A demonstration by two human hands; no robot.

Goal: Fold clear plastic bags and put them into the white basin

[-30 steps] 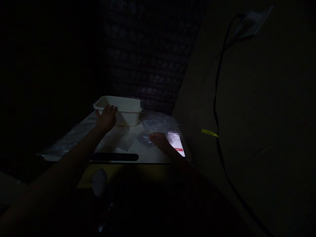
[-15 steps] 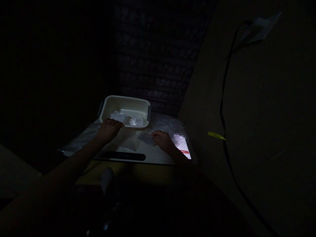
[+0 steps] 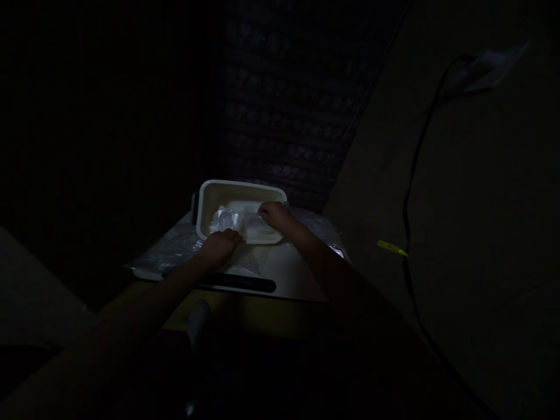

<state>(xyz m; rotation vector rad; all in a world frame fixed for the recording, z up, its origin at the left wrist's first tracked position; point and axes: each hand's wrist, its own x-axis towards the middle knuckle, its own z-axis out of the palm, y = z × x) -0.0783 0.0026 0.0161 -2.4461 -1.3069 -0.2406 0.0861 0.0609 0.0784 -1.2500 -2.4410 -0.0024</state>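
The left forearm comes up from about 7 o'clock, slanting inward, with the left hand (image 3: 220, 249) palm down at the white tub's near rim, at 7 o'clock on the tub. Its fingers bend over the rim and grip it. The right forearm rises from 5 o'clock and angles leftward; the right hand (image 3: 272, 214) is over the inside of the white tub (image 3: 205, 201), toward 3 o'clock, the fingers drawn together in a pinch. A pale, clear packet (image 3: 257, 226) is just below these fingertips; the gloom hides whether they grip it.

The tub sits at the table's far side, its open mouth visible to the person. Crinkled clear packets (image 3: 228, 218) lie inside at 9 o'clock. On the tabletop (image 3: 294, 274), clear plastic film (image 3: 171, 255) spreads at 8 o'clock from the tub, a long black strip (image 3: 245, 283) lies at 6, and a lit phone (image 3: 337, 251) shows partly at 4, beside the right forearm.
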